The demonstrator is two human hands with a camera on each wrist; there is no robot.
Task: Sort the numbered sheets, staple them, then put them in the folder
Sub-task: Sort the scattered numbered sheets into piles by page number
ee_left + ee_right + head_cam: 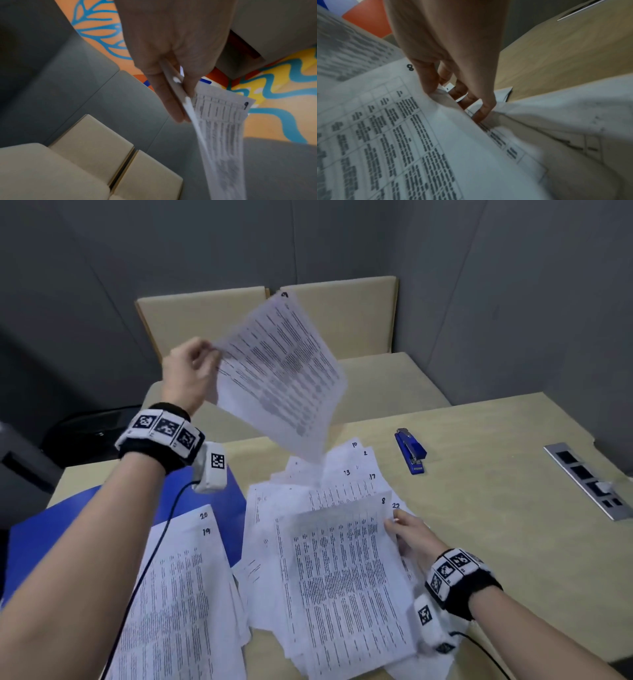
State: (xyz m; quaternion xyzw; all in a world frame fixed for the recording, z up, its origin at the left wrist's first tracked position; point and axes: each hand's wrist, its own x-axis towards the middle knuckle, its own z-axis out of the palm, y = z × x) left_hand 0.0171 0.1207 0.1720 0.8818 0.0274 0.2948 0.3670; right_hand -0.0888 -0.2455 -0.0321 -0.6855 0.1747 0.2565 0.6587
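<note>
My left hand (191, 368) is raised above the table and pinches a printed sheet (284, 371) by its edge; that sheet (221, 121) is marked 9 at a corner. My right hand (407, 534) grips the right edge of the sheet numbered 8 (342, 570), thumb on top and fingers (481, 108) under it. This sheet tops a loose heap of numbered sheets (346, 470) in the middle of the table. A second pile with sheets 19 and 20 (181, 594) lies on the open blue folder (44, 542) at the left. The blue stapler (411, 450) lies beyond the heap.
The wooden table (496, 508) has a metal socket strip (589, 479) set in at the right. Beige padded seats (205, 316) stand behind the table against grey walls. Cables run from both wrist cameras.
</note>
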